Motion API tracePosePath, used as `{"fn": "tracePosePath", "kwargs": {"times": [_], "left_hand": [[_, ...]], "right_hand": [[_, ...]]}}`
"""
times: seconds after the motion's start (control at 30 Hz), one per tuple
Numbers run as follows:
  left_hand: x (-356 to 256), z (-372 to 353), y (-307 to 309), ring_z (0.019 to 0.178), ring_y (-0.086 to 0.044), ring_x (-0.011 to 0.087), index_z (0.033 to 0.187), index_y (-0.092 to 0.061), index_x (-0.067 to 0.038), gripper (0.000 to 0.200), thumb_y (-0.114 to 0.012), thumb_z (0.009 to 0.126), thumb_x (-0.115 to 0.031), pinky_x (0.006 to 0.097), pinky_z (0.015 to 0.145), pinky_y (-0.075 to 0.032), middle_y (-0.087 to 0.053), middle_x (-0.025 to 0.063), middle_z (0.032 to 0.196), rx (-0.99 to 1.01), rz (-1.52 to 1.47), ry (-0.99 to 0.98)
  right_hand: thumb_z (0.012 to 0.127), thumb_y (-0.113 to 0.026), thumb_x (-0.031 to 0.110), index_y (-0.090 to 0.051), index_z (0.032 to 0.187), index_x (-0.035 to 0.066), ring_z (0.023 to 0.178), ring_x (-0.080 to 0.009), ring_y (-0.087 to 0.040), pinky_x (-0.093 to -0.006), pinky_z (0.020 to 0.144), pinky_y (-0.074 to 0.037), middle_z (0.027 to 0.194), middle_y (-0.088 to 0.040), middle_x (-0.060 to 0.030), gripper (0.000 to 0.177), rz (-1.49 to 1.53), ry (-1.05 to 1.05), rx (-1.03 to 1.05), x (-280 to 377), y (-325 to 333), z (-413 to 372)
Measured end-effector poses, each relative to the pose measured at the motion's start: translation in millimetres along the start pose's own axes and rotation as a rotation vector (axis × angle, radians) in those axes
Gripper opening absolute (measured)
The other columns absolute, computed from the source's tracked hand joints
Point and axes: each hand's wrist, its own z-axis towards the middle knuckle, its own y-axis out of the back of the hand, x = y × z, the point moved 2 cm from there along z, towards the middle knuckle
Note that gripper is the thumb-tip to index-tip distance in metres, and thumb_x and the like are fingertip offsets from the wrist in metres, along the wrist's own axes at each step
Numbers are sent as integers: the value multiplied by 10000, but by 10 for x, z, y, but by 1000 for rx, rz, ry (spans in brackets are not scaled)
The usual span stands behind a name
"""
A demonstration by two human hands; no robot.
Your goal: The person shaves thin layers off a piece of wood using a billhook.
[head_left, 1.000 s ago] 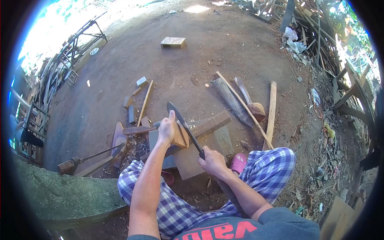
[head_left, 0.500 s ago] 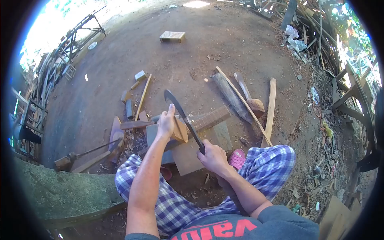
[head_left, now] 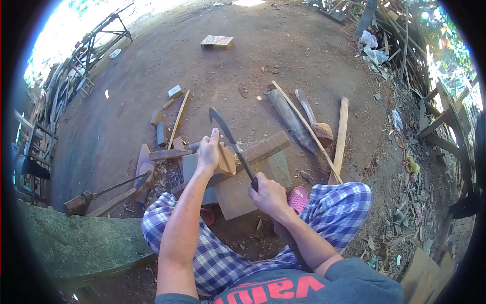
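Observation:
My left hand (head_left: pixel 206 154) is closed around a small wooden block (head_left: pixel 227 161), its thumb pointing up along the wood. The block stands tilted over a long wooden beam (head_left: pixel 268 147), which lies across flat boards (head_left: pixel 235 199) in front of my lap. In my right hand (head_left: pixel 269 195) is the dark handle of a machete (head_left: pixel 224 125) with a hooked tip. Its blade slants up and to the left, passing close along the right side of the block.
An adze-like tool (head_left: pixel 117 185) lies at the left beside a mossy stone slab (head_left: pixel 91 240). To the right are a log (head_left: pixel 290 117), a wooden mallet (head_left: pixel 321 133) and long sticks (head_left: pixel 340 137). Farther off sits a wooden block (head_left: pixel 217 42); scrap wood (head_left: pixel 400 30) is piled at the right.
The whole view has shifted slightly up and left. Both hands keep nearly the same pose, with the machete blade still alongside the block.

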Motion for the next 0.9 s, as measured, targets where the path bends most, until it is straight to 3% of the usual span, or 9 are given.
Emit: {"fn": "tracePosePath", "kwargs": {"times": [0.1,0.37,0.53,0.6,0.73,0.9], "left_hand": [[-62,-27,-22,956,-555,256,846,-578,22,646,-488,931,-612,373,899,-419,-623,200,966,23,6,2],[19,4,-27,931,-556,235,831,-574,22,636,-492,937,-600,370,876,-428,-620,187,930,12,12,-17],[53,86,-15,934,-531,208,826,-557,11,618,-484,947,-590,361,862,-420,-601,163,914,71,32,-41],[132,177,-2,913,-501,187,800,-526,-7,594,-492,948,-581,349,848,-410,-580,121,897,56,-115,-22],[166,130,7,927,-501,190,830,-542,-13,568,-496,951,-566,352,853,-406,-584,112,929,130,-39,-14],[123,69,42,948,-513,204,850,-549,-3,569,-498,951,-560,355,875,-407,-588,124,947,33,-52,-67]], "right_hand": [[842,-589,256,-524,1019,21,856,-453,-663,-555,789,-499,868,-676,-267,301,-67,-50,40,-284,-469,189],[842,-587,247,-525,1009,18,831,-463,-659,-556,754,-504,837,-666,-278,290,10,24,-6,-41,-18,12],[843,-569,220,-524,980,11,797,-469,-656,-566,741,-499,798,-660,-281,254,-17,36,-29,-181,-273,108],[844,-562,214,-524,973,7,796,-466,-657,-566,752,-497,801,-662,-281,247,-19,43,-20,-229,-376,145],[844,-572,225,-524,976,11,803,-467,-657,-561,758,-497,809,-663,-280,256,3,36,-14,-280,-356,124],[847,-587,255,-524,988,19,805,-459,-658,-557,745,-494,812,-665,-273,282,41,52,-49,-86,-33,-16]]}}
